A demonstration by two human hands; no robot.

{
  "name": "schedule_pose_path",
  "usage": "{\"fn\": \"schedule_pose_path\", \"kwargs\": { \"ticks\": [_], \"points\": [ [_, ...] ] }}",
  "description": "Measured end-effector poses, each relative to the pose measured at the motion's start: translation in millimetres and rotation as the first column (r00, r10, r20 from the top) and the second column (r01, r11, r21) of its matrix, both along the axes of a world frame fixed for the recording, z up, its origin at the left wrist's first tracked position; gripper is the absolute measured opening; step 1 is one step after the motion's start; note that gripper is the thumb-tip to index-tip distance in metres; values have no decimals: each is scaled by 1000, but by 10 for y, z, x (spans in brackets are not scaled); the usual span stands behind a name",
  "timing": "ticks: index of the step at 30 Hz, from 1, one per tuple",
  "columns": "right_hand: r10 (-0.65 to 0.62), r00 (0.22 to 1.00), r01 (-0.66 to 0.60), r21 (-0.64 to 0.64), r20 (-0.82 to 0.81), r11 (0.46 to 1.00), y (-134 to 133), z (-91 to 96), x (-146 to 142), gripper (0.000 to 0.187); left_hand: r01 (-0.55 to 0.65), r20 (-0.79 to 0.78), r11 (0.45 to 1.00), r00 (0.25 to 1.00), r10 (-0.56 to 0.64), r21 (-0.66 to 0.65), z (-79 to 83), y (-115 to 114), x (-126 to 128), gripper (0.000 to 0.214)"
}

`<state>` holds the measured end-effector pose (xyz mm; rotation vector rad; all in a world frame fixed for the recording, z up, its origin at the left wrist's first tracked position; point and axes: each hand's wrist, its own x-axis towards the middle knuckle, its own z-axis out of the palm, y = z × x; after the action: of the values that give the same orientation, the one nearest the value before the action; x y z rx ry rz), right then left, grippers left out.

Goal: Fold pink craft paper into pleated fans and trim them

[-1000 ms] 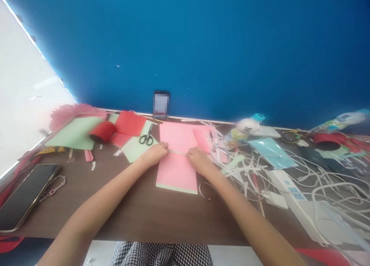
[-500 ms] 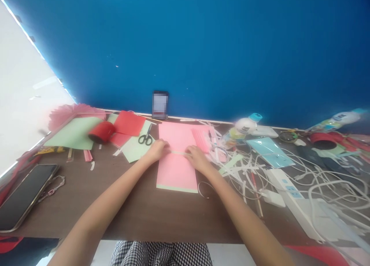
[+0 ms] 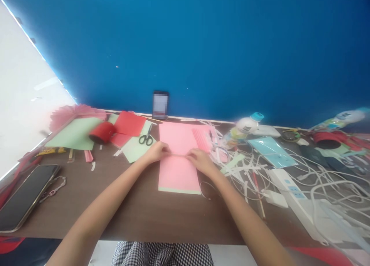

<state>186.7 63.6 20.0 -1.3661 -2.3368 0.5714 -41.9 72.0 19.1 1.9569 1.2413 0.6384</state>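
A pink sheet of paper (image 3: 179,175) lies on the table in front of me, with a pale green band along its near edge. Across its middle runs a thin paper strip (image 3: 177,155); whether it is loose or a folded edge of the paper I cannot tell. My left hand (image 3: 158,151) pinches the strip's left end. At the right end my right hand (image 3: 199,159) pinches it in the same way. Black-handled scissors (image 3: 146,138) rest on pale green paper (image 3: 133,150) beyond my left hand. Pink pleated paper (image 3: 200,138) lies just past my right hand.
A red roll (image 3: 101,132), red paper (image 3: 130,123) and a phone (image 3: 27,196) lie on the left. On the right are white paper scraps, tangled cables, a power strip (image 3: 295,200) and a glue bottle (image 3: 245,127). A blue wall (image 3: 202,54) stands behind the table.
The strip between my hands looks thinner and pinker, where a pale green band showed before. My hands have barely moved; the whole view has shifted slightly.
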Motion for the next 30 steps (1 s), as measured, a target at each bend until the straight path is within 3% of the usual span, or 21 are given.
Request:
{"fn": "schedule_pose_path", "kwargs": {
  "ticks": [9, 15, 18, 22, 24, 27, 28, 30],
  "points": [
    [-39, 990, 36, -19, -138, 999, -84, 76, 48, 12, -18, 78, 1000, 997, 18, 4, 106, -62, 38, 12],
    [-68, 982, 65, -28, -178, 998, -151, 190, 88, 13, 68, 143, 995, 987, -78, 69, 141, -93, 35, 24],
    [-47, 985, 44, -24, -164, 999, -172, 233, 109, 14, 56, 140, 997, 988, -64, 59, 122, -81, 30, 24],
    [-10, 988, 14, 24, -153, 1000, -127, 241, 133, 14, 10, 76, 994, 997, -18, 107, 127, -29, 49, 21],
    [2, 992, 13, 112, -130, 994, -61, 264, 134, 16, 1, 38, 985, 999, -8, 175, 171, 21, 72, 18],
    [-4, 999, 22, 397, -46, 918, 69, 382, 118, 21, -38, -12, 918, 999, 47, 395, 271, 126, 116, 18],
    [-18, 1000, 26, 516, -21, 856, 110, 443, 110, 22, -86, -9, 863, 995, 104, 497, 303, 162, 127, 20],
    [-61, 998, 35, 712, 11, 701, 174, 574, 97, 23, -197, 40, 697, 971, 235, 690, 348, 223, 136, 22]
  ]
}}
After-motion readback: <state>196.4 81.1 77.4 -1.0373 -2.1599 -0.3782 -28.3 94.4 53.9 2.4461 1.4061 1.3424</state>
